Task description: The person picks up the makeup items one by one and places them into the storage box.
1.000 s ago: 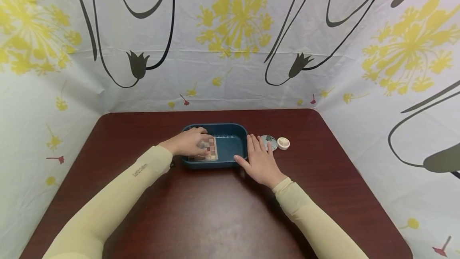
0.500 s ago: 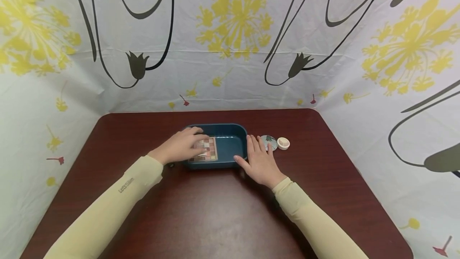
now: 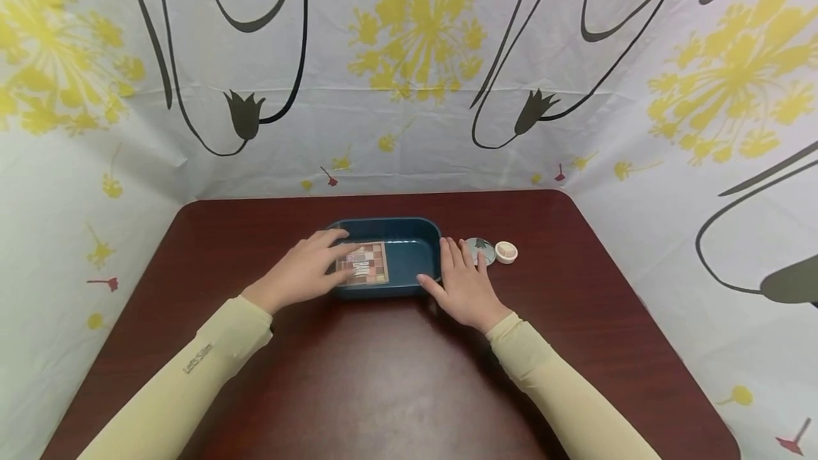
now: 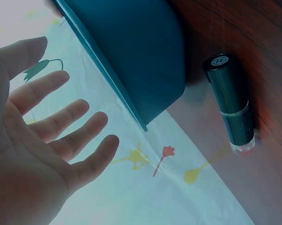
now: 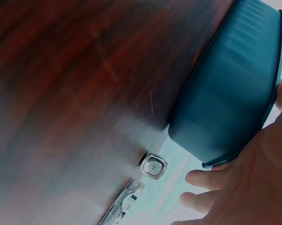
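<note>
A teal tray [image 3: 412, 258] stands on the table, and an eyeshadow palette [image 3: 375, 265] with a clear lid lies in its left half. My left hand [image 3: 300, 272] hovers at the tray's left end, its fingers spread and holding nothing; the left wrist view shows a gap between fingertips and rim. My right hand [image 3: 465, 288] rests against the tray's right end, fingers fairly straight, with the thumb by the near corner. Beside the tray, in the left wrist view, stands a dark lipstick-like tube [image 4: 231, 105]. The head view hides that tube behind my left hand.
Right of the tray are a round mirror-like disc [image 3: 482, 250] and a small white round jar [image 3: 506, 253]. The right wrist view shows a squarish silver-rimmed item [image 5: 153, 166] near a flat clear-edged one [image 5: 124, 204]. A patterned cloth [image 3: 409, 126] hangs behind the table.
My left hand has drawn back leftward and toward me, off the palette, uncovering more of it. The right hand has stayed at the tray's right end.
</note>
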Available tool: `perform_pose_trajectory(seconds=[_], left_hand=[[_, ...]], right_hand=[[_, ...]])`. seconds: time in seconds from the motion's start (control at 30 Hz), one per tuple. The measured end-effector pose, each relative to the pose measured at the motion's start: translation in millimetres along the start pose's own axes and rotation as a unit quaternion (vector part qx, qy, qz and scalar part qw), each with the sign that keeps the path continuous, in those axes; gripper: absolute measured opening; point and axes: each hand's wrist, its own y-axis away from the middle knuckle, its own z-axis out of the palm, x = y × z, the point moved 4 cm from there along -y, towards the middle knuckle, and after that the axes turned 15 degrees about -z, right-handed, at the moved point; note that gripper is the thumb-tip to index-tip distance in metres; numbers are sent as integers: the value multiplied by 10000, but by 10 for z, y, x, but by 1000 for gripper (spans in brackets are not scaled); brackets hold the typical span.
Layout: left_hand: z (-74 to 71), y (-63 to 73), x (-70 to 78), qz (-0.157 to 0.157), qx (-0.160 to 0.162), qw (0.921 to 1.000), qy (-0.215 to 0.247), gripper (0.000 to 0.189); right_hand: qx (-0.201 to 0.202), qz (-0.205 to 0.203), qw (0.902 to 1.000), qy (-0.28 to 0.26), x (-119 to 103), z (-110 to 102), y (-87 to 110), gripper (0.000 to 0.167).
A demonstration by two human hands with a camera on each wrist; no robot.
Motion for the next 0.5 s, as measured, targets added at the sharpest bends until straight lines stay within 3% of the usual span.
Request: perform_pose_trajectory(seconds=[0.5], left_hand=[[-11,199,-155,-169,216,9996,110,62]], right_hand=[[-20,-10,10000,-74,-28,-33,12,97]])
